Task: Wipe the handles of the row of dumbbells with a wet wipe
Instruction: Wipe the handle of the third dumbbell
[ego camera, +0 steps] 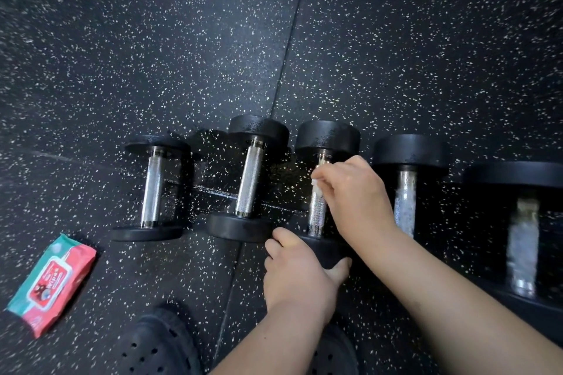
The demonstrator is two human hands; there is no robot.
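Several black dumbbells with knurled steel handles lie in a row on the speckled floor. My right hand (353,192) pinches a small white wet wipe (316,187) against the upper part of the middle dumbbell's handle (317,213). My left hand (300,271) grips that dumbbell's near weight head (323,248). To the left lie the smallest dumbbell (152,189) and the second dumbbell (249,179). To the right, the fourth dumbbell's handle (405,201) and the fifth dumbbell's handle (522,240) carry whitish lint or moisture.
A red and teal pack of wet wipes (51,283) lies on the floor at the lower left. My black perforated shoe (158,344) shows at the bottom. Seams between the rubber floor tiles (289,39) run past the dumbbells.
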